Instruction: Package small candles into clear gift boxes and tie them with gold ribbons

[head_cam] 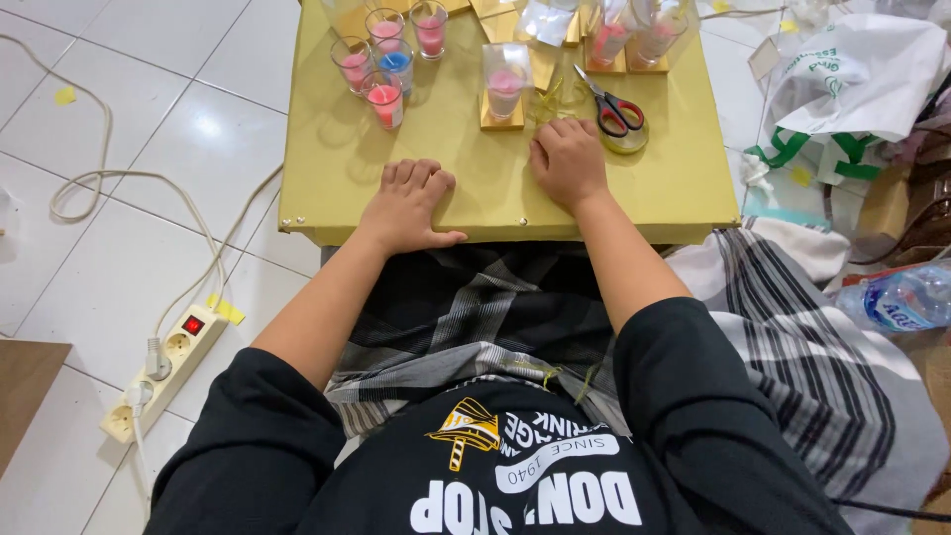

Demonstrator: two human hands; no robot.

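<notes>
My left hand (pixel 409 205) rests on the near edge of a low yellow table (pixel 674 188), fingers curled, holding nothing. My right hand (pixel 567 161) lies knuckles-up on the tabletop with its fingers folded under; whether it pinches anything I cannot tell. Just beyond it are red-and-black scissors (pixel 612 107) lying over a roll of clear tape (pixel 628 140). A wrapped pink candle glass on a gold base (pixel 504 97) stands ahead of the right hand. Several small glasses with pink and blue wax (pixel 384 61) cluster at the far left.
More wrapped candle glasses (pixel 629 38) stand at the table's far right. A white power strip (pixel 163 369) with cables lies on the tiled floor at left. Plastic bags (pixel 857 74) and a water bottle (pixel 901 297) lie at right. A plaid cloth (pixel 783 327) covers my lap.
</notes>
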